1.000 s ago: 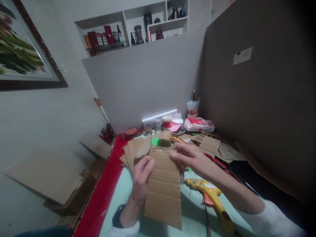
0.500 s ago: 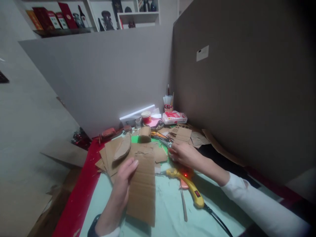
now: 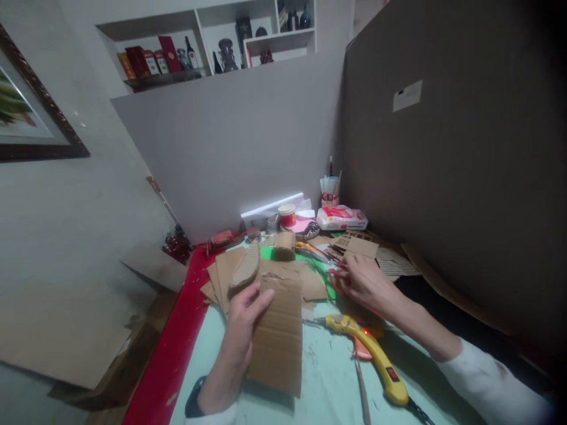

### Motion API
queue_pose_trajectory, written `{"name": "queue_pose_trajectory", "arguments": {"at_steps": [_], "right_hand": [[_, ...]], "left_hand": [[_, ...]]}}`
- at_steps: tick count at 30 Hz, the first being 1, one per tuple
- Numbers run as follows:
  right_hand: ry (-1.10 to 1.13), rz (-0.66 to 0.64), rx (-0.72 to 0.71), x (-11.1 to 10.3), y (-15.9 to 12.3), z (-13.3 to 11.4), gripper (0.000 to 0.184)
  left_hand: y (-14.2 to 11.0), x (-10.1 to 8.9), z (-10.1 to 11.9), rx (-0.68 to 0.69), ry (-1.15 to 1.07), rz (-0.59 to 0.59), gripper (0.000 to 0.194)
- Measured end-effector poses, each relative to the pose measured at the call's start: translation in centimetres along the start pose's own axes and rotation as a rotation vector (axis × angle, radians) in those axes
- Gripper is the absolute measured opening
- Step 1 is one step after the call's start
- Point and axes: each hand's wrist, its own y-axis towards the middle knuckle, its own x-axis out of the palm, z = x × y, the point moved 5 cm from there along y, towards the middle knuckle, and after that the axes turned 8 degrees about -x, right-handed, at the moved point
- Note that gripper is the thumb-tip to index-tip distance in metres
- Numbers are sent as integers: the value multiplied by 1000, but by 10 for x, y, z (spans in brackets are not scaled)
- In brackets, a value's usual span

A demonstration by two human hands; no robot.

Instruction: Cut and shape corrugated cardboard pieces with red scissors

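So the piece of cardboard (image 3: 279,339) is over the near part of the table (image 3: 325,383), left of the middle, near end lifted enough to throw a shadow. The left hand (image 3: 245,313) has it clamped by the left side, thumb flat on top, other fingers tucked underneath. Looks like plain corrugated stuff, so I'd guess really light, fairly stiff, not slippery, but happy to crease along those ridges. I'd hold it by the long edges and go easy on the ragged far end, which looks torn. The right hand (image 3: 363,283) is off toward the table's right edge, fingers bunched at something small and red; too blurry to tell if they're gripping it. A yellow glue gun (image 3: 378,357) lies between the cardboard and the right forearm, red light on. Further out, more cardboard sheets (image 3: 225,265) fan toward the red left edge, and a wipes pack (image 3: 342,218) sits by the far right corner.
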Motion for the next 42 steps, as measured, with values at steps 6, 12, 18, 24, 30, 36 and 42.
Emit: {"name": "queue_pose_trajectory", "arguments": {"at_steps": [6, 12, 18, 24, 30, 36, 42], "right_hand": [[516, -70, -66, -19, -7, -8, 47], [758, -282, -163, -22, -31, -43, 62], [734, -446, -228, -39, -47, -66, 55], [825, -553, -276, -41, -48, -84, 47], [702, -453, -313, -40, -48, -79, 41], [735, -507, -280, -41, -49, -81, 32], [807, -547, -239, -40, -50, -82, 36]], "left_hand": [[-1, -4, 4, -22, 9, -26, 24], [-7, -10, 11, -21, 114, -47, 19], [-15, -6, 18, 0, 248, -38, 27], [-15, -2, 15, -37, 294, -52, 24], [-18, 2, 13, -89, 322, -83, 30], [-20, 3, 13, -100, 341, -112, 32], [-18, 3, 10, -97, 358, -153, 31]]}}
